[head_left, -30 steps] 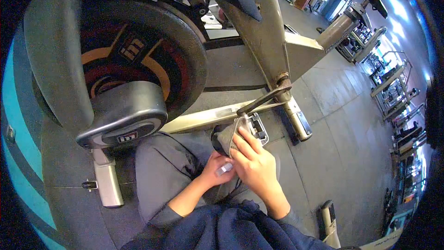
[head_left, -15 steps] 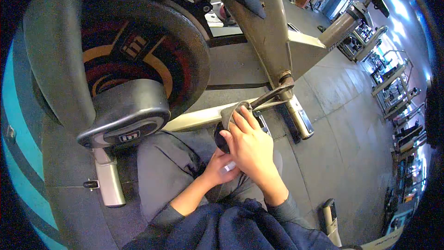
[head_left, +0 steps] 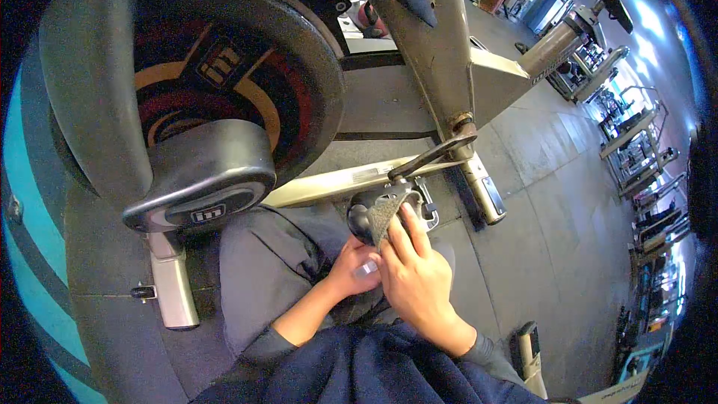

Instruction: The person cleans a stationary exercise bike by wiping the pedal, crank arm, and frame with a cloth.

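Step in hand, apparently: wiping the exercise-bike pedal (head_left: 430, 208) at the end of the crank arm (head_left: 431, 157). The right hand (head_left: 416, 278) pinches a grey cloth (head_left: 388, 218) over it — the left hand (head_left: 349, 269) encloses a pale-tipped object (head_left: 366, 268), identity unclear. The next pass likely calls for even cloth pressure.

"im" on flywheel (head_left: 232, 78), "im" on cover (head_left: 206, 172), "se" on frame (head_left: 437, 52)

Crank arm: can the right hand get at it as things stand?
Probably yes: the right hand, holding a cloth at the pedal, is close by, and the crank arm looks uncovered.
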A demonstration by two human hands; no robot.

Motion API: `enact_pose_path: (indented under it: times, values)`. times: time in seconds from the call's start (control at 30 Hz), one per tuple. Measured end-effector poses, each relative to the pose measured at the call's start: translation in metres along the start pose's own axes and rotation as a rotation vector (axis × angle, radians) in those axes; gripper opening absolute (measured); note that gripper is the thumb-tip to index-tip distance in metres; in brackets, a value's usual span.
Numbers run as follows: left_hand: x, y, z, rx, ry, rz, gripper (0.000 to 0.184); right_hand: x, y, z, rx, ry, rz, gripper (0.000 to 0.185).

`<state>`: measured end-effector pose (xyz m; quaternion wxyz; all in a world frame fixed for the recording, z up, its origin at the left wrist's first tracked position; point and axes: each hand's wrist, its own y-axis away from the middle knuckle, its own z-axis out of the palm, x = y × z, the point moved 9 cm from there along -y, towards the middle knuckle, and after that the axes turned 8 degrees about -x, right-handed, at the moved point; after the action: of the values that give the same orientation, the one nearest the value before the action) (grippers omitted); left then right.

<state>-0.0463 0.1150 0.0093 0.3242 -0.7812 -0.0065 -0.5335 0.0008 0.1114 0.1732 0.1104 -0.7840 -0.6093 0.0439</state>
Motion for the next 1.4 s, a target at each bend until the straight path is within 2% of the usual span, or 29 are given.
enact_pose_path:
  times: [0.07,0.17,0.23,0.37,0.43,0.47,0.53,0.67,0.77,0.83,0.87,0.93,0.97,1.0,1.03,1.2,1.33,1.4]
  values:
    - [-0.004,0.008,0.003,-0.009,-0.078,0.052,0.041,0.0,-0.011,0.001,0.004,0.008,-0.006,0.024]
    - [-0.006,0.004,0.005,-0.084,-0.105,-0.062,0.046,0.002,-0.032,0.005,0.126,-0.029,-0.025,0.026]
    - [0.022,-0.011,-0.012,0.005,-0.072,-0.053,0.047,0.0,-0.043,0.008,0.127,-0.042,-0.004,0.027]
    - [0.007,-0.004,-0.009,0.008,-0.046,-0.118,0.047,0.0,-0.041,0.01,0.121,-0.025,0.01,0.028]
    - [0.014,-0.001,-0.005,-0.018,-0.255,0.028,0.05,-0.001,-0.031,0.009,0.116,0.015,0.009,0.027]
    - [0.012,0.001,-0.006,-0.018,-0.254,0.032,0.05,-0.001,-0.024,0.008,0.101,0.017,0.004,0.026]
    - [-0.001,0.005,0.003,-0.149,-0.242,-0.072,0.049,-0.002,-0.011,0.007,0.084,0.021,-0.006,0.025]
    - [0.013,-0.007,-0.005,0.025,-0.066,0.021,0.046,-0.005,0.016,0.011,0.044,0.003,-0.041,0.027]
    - [0.034,-0.014,-0.015,0.045,-0.106,0.089,0.044,-0.004,0.022,0.012,0.031,-0.056,-0.004,0.025]
    - [0.038,-0.014,-0.009,-0.024,-0.303,0.102,0.047,-0.002,0.015,0.01,0.052,-0.076,0.006,0.025]
    - [0.035,-0.013,-0.005,-0.027,-0.303,0.103,0.047,-0.001,0.009,0.008,0.076,-0.097,0.01,0.025]
    - [0.003,-0.003,-0.007,0.112,0.037,-0.025,0.048,0.001,-0.004,0.007,0.112,-0.107,0.013,0.024]
    - [-0.005,0.005,0.006,-0.065,-0.319,-0.004,0.047,0.001,-0.01,0.005,0.147,-0.113,0.011,0.023]
    - [0.002,0.002,0.004,-0.065,-0.32,0.0,0.047,0.001,-0.017,0.005,0.151,-0.112,0.012,0.023]
    - [0.01,-0.001,-0.004,-0.017,-0.185,-0.015,0.046,0.001,-0.023,0.005,0.162,-0.123,0.029,0.023]
    - [0.007,-0.004,-0.007,-0.007,-0.074,-0.061,0.045,0.01,-0.04,0.013,0.121,-0.147,0.078,0.026]
    - [0.01,-0.002,-0.008,0.003,-0.079,-0.027,0.042,0.005,-0.02,0.008,0.152,-0.107,0.053,0.021]
    - [0.002,0.001,0.0,-0.109,-0.209,-0.112,0.041,0.003,-0.004,0.008,0.107,-0.149,0.023,0.02]
